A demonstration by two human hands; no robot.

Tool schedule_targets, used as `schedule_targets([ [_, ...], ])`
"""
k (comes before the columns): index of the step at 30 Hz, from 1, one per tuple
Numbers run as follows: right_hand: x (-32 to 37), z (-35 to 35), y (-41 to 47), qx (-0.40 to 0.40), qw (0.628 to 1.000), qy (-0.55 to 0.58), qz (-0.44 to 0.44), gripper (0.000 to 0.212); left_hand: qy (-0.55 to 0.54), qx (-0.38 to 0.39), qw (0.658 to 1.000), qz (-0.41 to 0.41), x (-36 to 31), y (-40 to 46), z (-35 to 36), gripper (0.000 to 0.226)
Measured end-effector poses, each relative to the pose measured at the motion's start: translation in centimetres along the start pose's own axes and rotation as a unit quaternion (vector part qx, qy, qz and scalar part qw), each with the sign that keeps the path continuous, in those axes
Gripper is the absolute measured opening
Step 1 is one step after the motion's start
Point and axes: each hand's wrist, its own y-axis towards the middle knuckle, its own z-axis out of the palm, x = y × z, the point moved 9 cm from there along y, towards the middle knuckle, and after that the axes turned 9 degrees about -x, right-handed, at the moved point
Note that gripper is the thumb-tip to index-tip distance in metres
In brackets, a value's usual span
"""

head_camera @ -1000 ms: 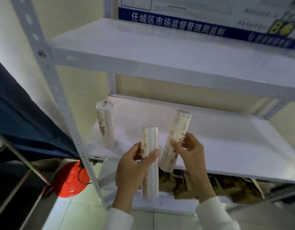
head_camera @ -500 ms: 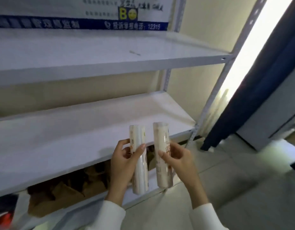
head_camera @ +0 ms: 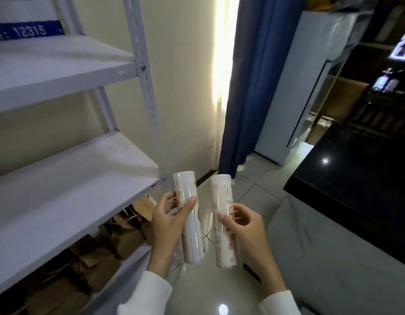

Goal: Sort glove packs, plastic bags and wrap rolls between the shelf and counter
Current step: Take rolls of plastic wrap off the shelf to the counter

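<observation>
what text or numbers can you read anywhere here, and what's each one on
": 12315" in white on the blue band of the poster behind the shelf; characters left of the colon are cut off and blurred.
Left roll, in the left hand: print too blurred to read.
Right roll, in the right hand: brown label print, too small and blurred to read.
Nothing else legible.
</observation>
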Motion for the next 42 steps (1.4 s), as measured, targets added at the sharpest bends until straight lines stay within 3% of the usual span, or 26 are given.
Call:
schedule_targets([
  [7, -1.1, -4.7, 9.0, -0.083, 0.996, 0.019, 0.018, 0.034, 0.009, 0.060, 0.998, -0.010, 1.4, 6.4, 10.1, 0.061],
  [14, 0.0, -6.0, 22.4, -0.129, 0.991, 0.033, 0.024, 0.051, 0.000, 0.109, 0.994, -0.028, 1.2, 17.8, 20.5, 0.046],
  [19, 0.7, -7.1, 32.0, -0.164, 0.985, 0.045, 0.037, 0.032, 0.009, 0.132, 0.991, -0.019, 0.0, 25.6, 27.4, 0.043],
  [32, -3.8, -13.5, 51.4, -0.258, 0.953, 0.115, 0.108, 0.025, 0.034, 0.204, 0.977, -0.046, 0.8, 40.2, 45.1, 0.064],
  [42, -6.4, -25.5, 65.0, -0.344, 0.927, 0.100, 0.113, 0.023, 0.124, 0.344, 0.931, 0.005, 1.0, 47.0, 68.5, 0.039],
])
